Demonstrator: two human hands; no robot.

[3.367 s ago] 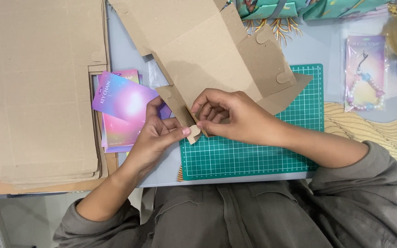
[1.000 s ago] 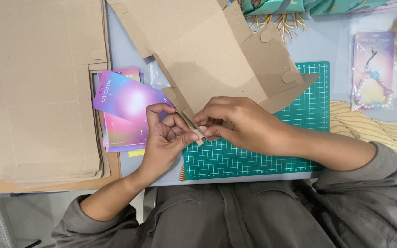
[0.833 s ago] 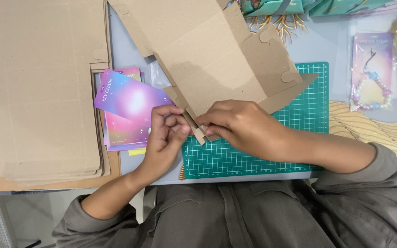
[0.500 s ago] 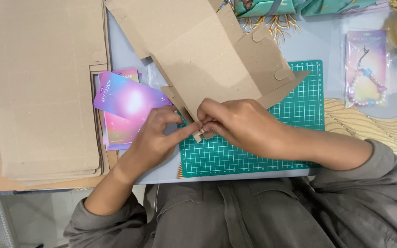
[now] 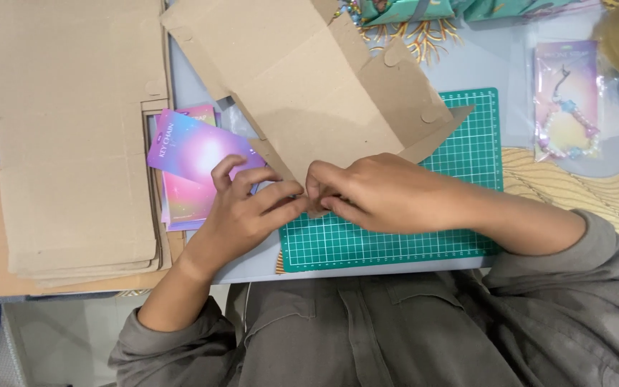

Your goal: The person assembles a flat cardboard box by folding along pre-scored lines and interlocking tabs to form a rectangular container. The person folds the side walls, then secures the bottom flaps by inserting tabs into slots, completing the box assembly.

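Both hands (image 5: 306,197) fingertips meeting, pinching cardboard flap (image 5: 302,190), over green cutting mat (image 5: 467,150)

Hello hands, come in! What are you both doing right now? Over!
Left hand and right hand both pinching the near flap of the flat cardboard box. Flap sits over the green cutting mat. Pink-purple cards under the left fingers.

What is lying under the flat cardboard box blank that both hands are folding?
Under the cardboard blank lies the green cutting mat, its top-left part covered. The left hand and right hand hide the flap they pinch. What else sits beneath is hidden.
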